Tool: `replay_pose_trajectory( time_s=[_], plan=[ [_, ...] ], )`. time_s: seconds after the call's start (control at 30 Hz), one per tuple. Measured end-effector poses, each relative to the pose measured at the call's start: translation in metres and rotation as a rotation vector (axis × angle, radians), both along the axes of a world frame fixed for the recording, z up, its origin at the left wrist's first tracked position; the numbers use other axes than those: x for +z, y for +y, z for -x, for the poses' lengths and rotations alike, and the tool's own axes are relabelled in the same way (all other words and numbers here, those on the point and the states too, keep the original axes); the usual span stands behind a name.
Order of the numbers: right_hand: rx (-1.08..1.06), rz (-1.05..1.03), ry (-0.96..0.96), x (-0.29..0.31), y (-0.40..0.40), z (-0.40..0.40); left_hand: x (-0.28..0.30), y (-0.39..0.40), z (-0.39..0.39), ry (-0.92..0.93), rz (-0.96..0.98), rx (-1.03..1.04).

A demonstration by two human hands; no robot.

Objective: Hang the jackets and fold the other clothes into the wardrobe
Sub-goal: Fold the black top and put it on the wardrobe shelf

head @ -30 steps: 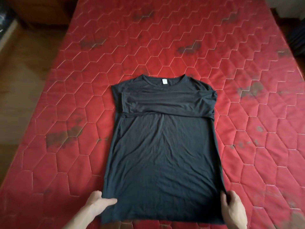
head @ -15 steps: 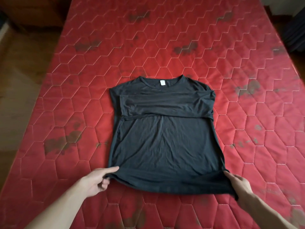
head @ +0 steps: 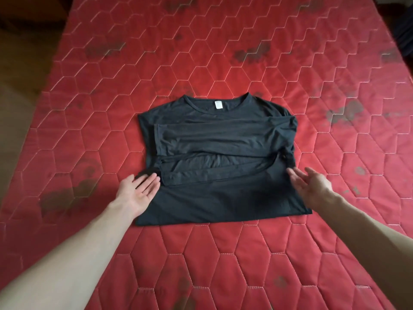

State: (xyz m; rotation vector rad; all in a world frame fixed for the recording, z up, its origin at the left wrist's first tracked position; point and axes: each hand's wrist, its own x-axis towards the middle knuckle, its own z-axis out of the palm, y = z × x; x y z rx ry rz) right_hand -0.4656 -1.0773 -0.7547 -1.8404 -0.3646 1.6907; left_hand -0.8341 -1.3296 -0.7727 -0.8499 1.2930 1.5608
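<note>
A black long-sleeved shirt (head: 220,139) lies on the red quilted mattress (head: 223,63), neck away from me, a white label at the collar. Its sleeves are folded across the chest and its lower part is folded up over the body, the hem lying just below the sleeves. My left hand (head: 138,190) is at the fold's left edge, palm up, fingers straight, touching the cloth. My right hand (head: 310,186) is at the fold's right edge, fingers straight and spread, resting against the cloth. Neither hand grips anything.
The mattress has dark stains scattered over its hexagon quilting. A wooden floor (head: 20,90) runs along the left side of the bed. Dark furniture (head: 26,12) stands at the far left corner, and something dark (head: 404,30) at the far right edge.
Both hands carried the shirt's bottom hem up and away from me, folding the lower part over the body, then let go. The fingers have gone from pinching to straight.
</note>
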Motion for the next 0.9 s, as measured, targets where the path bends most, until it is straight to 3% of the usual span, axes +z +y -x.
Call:
replay_pose_trajectory(
  time_s=[0.1,0.17,0.23,0.3,0.33,0.4,0.47,0.57,0.67,0.8,0.83,0.9],
  plan=[
    [0.554,-0.289,-0.613,-0.017,-0.025,0.005,-0.005,0.011,-0.017,0.152,0.083,-0.003],
    [0.876,-0.509,-0.873,-0.028,-0.035,0.007,-0.009,0.019,-0.032,0.498,0.304,-0.227],
    [1.111,-0.688,-0.975,-0.035,-0.031,0.013,-0.018,0.019,-0.041,1.073,0.593,-0.690],
    [1.346,-0.826,-1.087,-0.037,-0.019,0.020,-0.027,0.019,-0.040,1.666,0.708,-1.150],
    [1.447,-0.891,-1.150,-0.038,-0.010,0.023,-0.032,0.021,-0.037,1.867,0.691,-1.367],
    [1.584,-1.011,-1.253,-0.040,0.011,0.028,-0.039,0.029,-0.027,2.072,0.686,-1.834],
    [1.661,-1.094,-1.357,-0.041,0.029,0.032,-0.043,0.038,-0.017,2.153,0.731,-2.162],
    [1.650,-1.213,-1.378,-0.040,0.043,0.033,-0.041,0.045,-0.002,2.235,0.798,-2.256],
    [1.565,-1.221,-1.288,-0.034,0.049,0.023,-0.024,0.049,0.011,2.035,0.877,-2.296],
    [1.451,-1.074,-1.252,-0.024,0.056,0.013,-0.017,0.041,0.035,1.721,0.588,-2.119],
    [1.443,-1.040,-1.252,-0.023,0.058,0.011,-0.015,0.039,0.039,1.758,0.526,-2.130],
    [1.418,-0.963,-1.238,-0.022,0.063,0.010,-0.020,0.035,0.044,2.002,0.458,-2.252]
  ],
)
